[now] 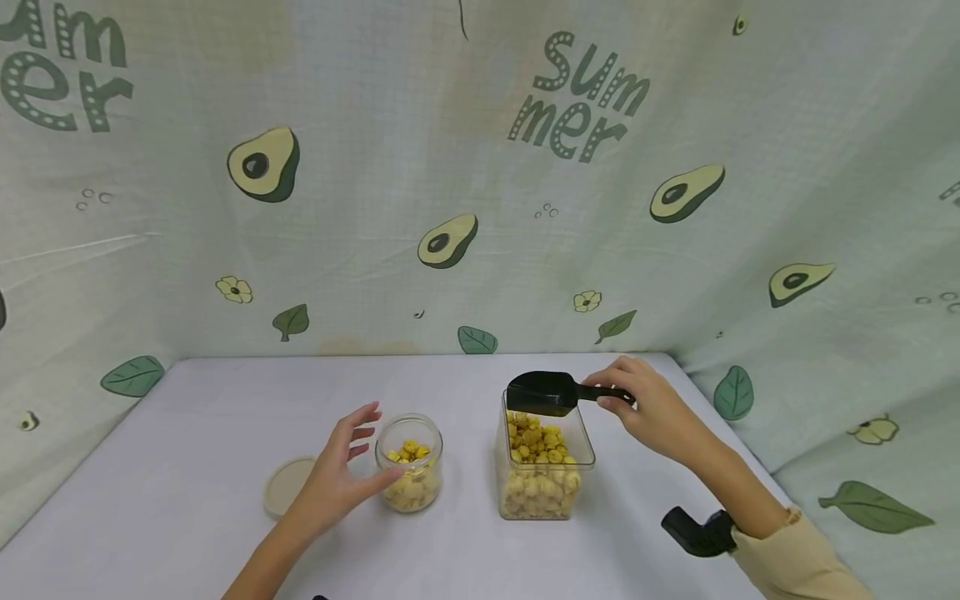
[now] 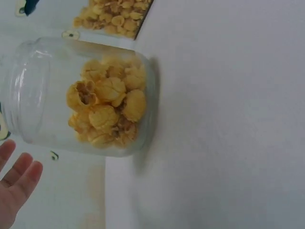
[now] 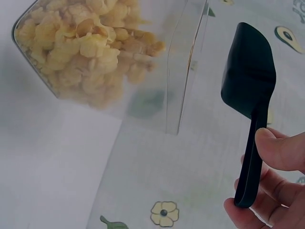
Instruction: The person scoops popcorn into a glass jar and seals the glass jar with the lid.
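Observation:
My right hand [image 1: 637, 404] grips the handle of a black scoop [image 1: 542, 392], thumb on one side and fingers on the other. The scoop's bowl is over the back of a clear square container [image 1: 587, 458] partly filled with yellow popcorn [image 1: 536, 442]. To the left stands a round glass jar [image 2: 55, 90] with caramel-yellow popcorn [image 2: 107, 105] in its lower part. My left hand [image 1: 347, 467] is beside the jar, fingers spread and thumb overlapping its front in the head view. In the left wrist view its fingertips [image 2: 31, 174] are apart from the glass.
A pale round lid [image 1: 288, 486] lies on the white table [image 1: 202, 433], partly behind my left wrist. A cloth [image 1: 360, 167] printed with avocados hangs behind the table and along its sides. A black device [image 1: 701, 533] is strapped at my right wrist.

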`<action>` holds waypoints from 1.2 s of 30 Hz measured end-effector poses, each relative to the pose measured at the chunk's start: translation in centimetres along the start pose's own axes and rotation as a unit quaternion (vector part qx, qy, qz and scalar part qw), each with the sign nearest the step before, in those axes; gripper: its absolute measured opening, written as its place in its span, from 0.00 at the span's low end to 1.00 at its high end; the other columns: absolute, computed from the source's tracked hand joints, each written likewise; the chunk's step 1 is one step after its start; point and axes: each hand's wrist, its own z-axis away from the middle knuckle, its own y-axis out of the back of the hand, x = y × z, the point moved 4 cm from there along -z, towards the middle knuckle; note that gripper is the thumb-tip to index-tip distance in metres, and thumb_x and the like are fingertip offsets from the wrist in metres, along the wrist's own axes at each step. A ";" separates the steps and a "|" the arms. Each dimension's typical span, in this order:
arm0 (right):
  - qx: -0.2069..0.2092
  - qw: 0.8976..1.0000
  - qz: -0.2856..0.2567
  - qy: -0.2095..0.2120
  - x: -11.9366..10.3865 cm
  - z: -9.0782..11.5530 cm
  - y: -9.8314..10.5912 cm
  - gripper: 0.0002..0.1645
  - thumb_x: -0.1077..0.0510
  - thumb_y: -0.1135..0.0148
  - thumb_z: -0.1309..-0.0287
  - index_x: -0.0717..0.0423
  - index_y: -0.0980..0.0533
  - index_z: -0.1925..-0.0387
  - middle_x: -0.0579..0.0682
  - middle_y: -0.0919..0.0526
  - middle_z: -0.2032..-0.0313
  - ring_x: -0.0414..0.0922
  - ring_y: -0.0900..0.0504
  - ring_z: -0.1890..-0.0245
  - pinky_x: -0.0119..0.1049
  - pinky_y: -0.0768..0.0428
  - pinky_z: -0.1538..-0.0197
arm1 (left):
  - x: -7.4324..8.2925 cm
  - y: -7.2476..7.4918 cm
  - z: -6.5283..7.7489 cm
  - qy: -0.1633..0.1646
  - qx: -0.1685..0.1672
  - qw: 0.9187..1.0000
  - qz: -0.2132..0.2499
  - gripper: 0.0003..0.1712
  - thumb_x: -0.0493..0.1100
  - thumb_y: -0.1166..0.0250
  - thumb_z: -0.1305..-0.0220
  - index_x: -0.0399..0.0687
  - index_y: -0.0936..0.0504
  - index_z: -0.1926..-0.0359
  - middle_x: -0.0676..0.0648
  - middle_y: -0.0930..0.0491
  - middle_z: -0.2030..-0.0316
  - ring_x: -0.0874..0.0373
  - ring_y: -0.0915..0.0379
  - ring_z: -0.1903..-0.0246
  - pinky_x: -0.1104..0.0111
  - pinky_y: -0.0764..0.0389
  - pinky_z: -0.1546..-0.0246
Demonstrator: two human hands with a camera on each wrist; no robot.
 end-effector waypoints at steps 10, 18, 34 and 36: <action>0.019 1.000 0.019 -0.002 0.6 0.6 0.7 0.15 0.69 0.36 0.51 0.54 0.19 0.60 0.46 0.23 0.66 0.44 0.28 0.63 0.35 0.28 0.66 | 6.0 -2.6 -0.1 -0.164 0.075 0.982 -0.050 0.42 0.40 0.26 0.55 0.56 0.34 0.38 0.53 0.30 0.45 0.62 0.34 0.47 0.72 0.28 0.47; 0.022 0.999 0.036 0.000 0.7 0.7 1.1 0.15 0.70 0.36 0.51 0.54 0.19 0.60 0.47 0.23 0.66 0.44 0.29 0.64 0.37 0.29 0.65 | 7.8 -6.7 -0.4 -0.148 0.014 0.988 0.053 0.36 0.35 0.29 0.51 0.55 0.31 0.41 0.51 0.29 0.45 0.60 0.30 0.49 0.66 0.22 0.50; 0.020 0.998 0.066 0.002 0.6 1.0 2.0 0.16 0.70 0.35 0.52 0.53 0.19 0.61 0.46 0.23 0.65 0.45 0.30 0.61 0.39 0.27 0.64 | 6.4 -11.5 -1.7 0.012 -0.102 0.982 0.157 0.31 0.47 0.37 0.39 0.45 0.34 0.37 0.41 0.34 0.40 0.47 0.31 0.45 0.63 0.22 0.47; 0.021 0.997 0.077 0.013 0.4 0.9 2.1 0.16 0.70 0.35 0.52 0.53 0.18 0.62 0.46 0.24 0.66 0.45 0.30 0.61 0.39 0.27 0.64 | 6.3 -11.7 -1.7 0.019 -0.104 0.981 0.165 0.32 0.46 0.37 0.39 0.44 0.35 0.36 0.41 0.34 0.40 0.47 0.31 0.45 0.63 0.22 0.48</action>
